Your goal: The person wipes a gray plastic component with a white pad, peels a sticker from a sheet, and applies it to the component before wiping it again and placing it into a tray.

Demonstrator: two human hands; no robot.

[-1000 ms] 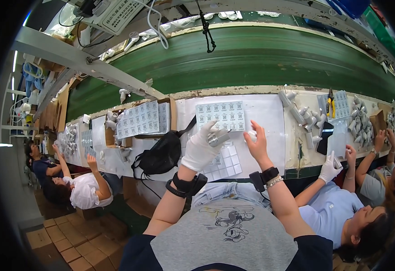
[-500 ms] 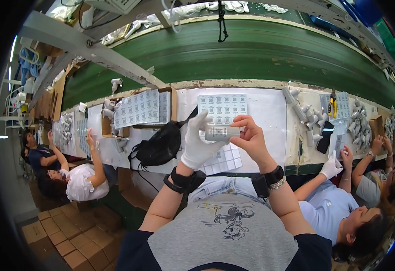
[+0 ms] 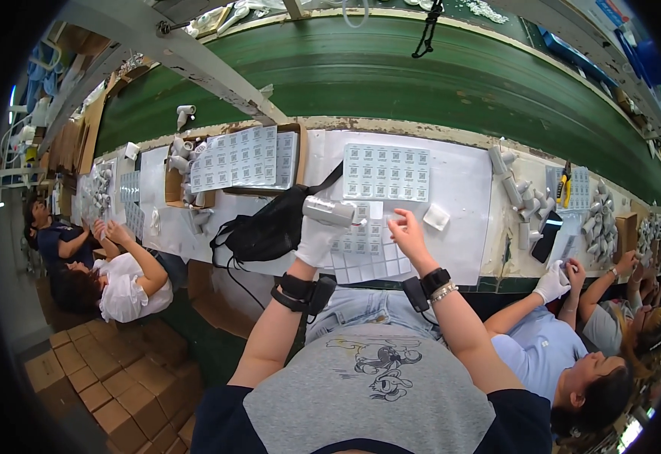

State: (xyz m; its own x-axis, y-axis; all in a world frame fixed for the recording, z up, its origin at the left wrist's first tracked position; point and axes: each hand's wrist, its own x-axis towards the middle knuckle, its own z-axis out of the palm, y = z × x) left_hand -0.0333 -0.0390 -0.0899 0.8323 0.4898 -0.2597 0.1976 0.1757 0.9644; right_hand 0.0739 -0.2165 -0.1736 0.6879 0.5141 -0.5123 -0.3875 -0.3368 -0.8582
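Note:
My left hand (image 3: 317, 238), in a white glove, grips a small silver-grey cylinder part (image 3: 330, 211) held sideways above the bench. My right hand (image 3: 407, 231) is bare, with its fingertips pinched just right of the cylinder's end, over a sheet of small square labels (image 3: 366, 244) lying on the white bench top (image 3: 459, 227). Whether a label sits between those fingers is too small to tell. A second label sheet (image 3: 385, 172) lies farther back. A loose white square piece (image 3: 436, 216) rests to the right of my right hand.
A black bag (image 3: 266, 229) lies left of my left hand. More label sheets (image 3: 243, 157) lean on a cardboard box at the back left. Grey cylinder parts (image 3: 516, 193) are piled at the right. Other people sit close on both sides. A green conveyor (image 3: 391, 79) runs behind the bench.
My hands have come down and apart a little: the right hand has left the cylinder and moved right over the label sheet. My left hand still holds the cylinder.

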